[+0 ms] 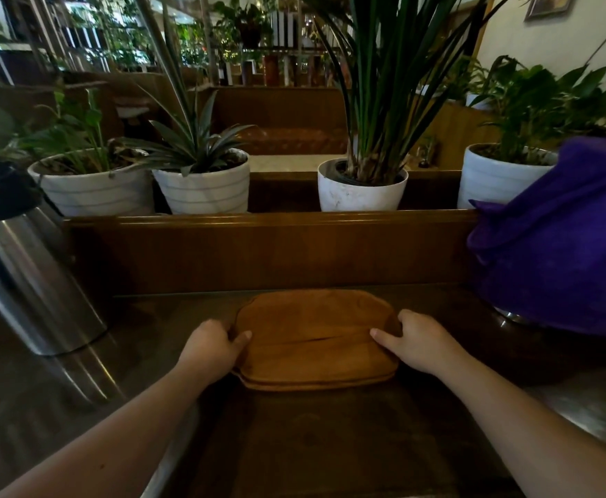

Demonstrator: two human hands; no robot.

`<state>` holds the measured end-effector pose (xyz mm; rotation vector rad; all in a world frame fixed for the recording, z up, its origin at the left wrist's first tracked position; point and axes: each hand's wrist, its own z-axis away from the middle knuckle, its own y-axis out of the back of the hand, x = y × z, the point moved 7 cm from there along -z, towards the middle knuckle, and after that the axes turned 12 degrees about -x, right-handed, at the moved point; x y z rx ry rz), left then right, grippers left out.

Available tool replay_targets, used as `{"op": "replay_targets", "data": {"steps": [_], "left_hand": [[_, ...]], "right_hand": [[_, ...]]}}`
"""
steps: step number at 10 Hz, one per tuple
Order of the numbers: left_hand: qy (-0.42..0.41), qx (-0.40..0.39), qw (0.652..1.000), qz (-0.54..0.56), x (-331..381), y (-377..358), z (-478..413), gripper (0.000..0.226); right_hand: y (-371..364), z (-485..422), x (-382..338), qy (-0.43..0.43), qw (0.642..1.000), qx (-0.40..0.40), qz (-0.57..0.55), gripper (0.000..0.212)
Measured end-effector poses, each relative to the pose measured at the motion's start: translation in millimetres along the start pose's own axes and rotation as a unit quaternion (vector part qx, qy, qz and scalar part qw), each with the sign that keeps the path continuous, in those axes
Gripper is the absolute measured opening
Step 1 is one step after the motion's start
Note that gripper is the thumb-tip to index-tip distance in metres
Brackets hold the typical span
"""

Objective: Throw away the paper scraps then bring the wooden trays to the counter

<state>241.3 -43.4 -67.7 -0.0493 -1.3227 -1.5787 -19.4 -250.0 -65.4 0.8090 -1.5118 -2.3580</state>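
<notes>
Two flat wooden trays [312,339], stacked one on the other, lie on the dark counter [330,443] right in front of me. My left hand [213,346] grips the stack's left edge, thumb on top. My right hand [418,341] grips the right edge the same way. The trays rest low on or just above the counter; I cannot tell which. No paper scraps are in sight.
A steel thermos jug [32,282] stands at the left. A purple cloth [560,246] covers something round at the right. Behind a wooden ledge [269,224] stand several white plant pots [204,188]. A metal rim [172,458] shows near my left forearm.
</notes>
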Motion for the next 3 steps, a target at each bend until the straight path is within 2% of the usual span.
{"op": "replay_targets", "data": {"steps": [1,2,3], "left_hand": [[0.01,-0.017,1.0,-0.006,-3,-1,-2,0.023],[0.008,-0.026,0.997,-0.071,0,2,0,0.032],[-0.044,0.045,0.981,-0.184,19,18,9,0.047]], "right_hand": [[1,4,-4,-0.004,1.0,-0.013,0.019,0.057],[10,12,-12,-0.01,0.995,-0.023,0.102,0.061],[27,19,-28,0.021,0.985,0.025,0.169,0.077]]}}
